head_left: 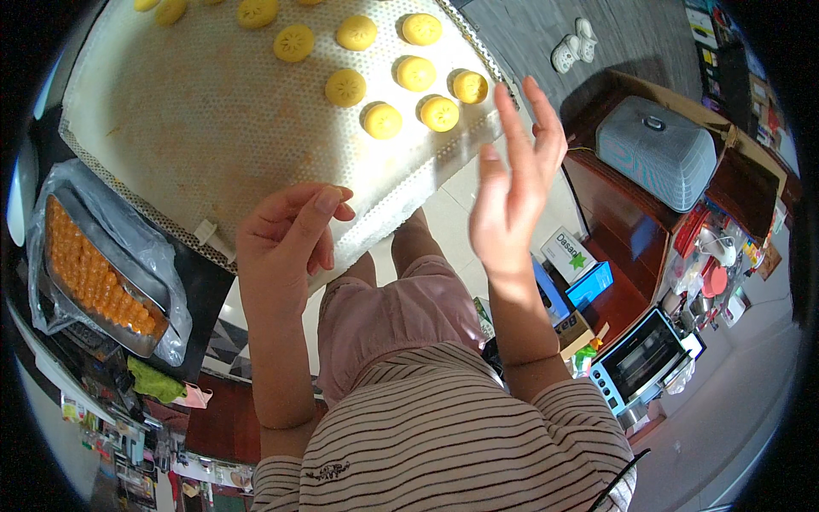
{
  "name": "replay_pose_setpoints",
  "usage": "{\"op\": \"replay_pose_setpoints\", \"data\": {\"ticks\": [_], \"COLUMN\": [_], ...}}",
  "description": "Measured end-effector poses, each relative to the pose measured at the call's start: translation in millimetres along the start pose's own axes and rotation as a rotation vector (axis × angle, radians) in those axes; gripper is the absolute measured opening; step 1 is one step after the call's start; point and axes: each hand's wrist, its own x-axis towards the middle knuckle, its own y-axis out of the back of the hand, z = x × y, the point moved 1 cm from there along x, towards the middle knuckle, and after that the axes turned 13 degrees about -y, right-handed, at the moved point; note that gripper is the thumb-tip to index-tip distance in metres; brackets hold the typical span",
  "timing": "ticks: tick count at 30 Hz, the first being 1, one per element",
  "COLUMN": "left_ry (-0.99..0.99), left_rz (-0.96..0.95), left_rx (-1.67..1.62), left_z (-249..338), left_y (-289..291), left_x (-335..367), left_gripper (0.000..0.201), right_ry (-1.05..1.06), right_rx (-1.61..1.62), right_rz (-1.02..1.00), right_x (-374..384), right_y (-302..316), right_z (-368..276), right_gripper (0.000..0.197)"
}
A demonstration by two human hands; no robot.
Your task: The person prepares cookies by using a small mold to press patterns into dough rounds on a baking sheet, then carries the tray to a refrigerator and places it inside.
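Note:
Round yellow pastries (383, 121), several with a pattern pressed into the top, sit in loose rows on a white perforated mat (213, 119). My right hand (516, 175) is open at the mat's right edge, fingers stretched and thumb apart. Its fingertips are close to the rightmost pastry (470, 87); whether they touch it I cannot tell. Above the mat's near edge, my left hand (290, 230) is closed, thumb pressed to the curled fingers. Anything inside that pinch is hidden. Beside it, a small white piece (209, 235) lies on the mat's border.
At the left, a metal tray (111, 299) of orange balls sits in clear plastic (175, 282). To the right are a grey mesh food cover (657, 154), a wooden cabinet (618, 230), boxes (590, 286) and an oven (640, 358). White shoes (574, 47) lie on the floor beyond.

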Motion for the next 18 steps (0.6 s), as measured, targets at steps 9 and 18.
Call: {"op": "replay_pose_setpoints", "data": {"ticks": [9, 18], "left_ry": [0.018, 0.049], "left_rz": [0.006, -0.011], "left_rx": [-0.012, 0.042], "left_z": [3, 6], "left_y": [-5, -24], "left_x": [0, 3], "left_gripper": [0.015, 0.015], "right_ry": [0.017, -0.147], "right_rx": [-0.084, 0.486], "right_rz": [0.026, -0.247], "right_x": [4, -13], "right_y": [1, 11], "right_z": [3, -25], "right_gripper": [0.042, 0.023]}}
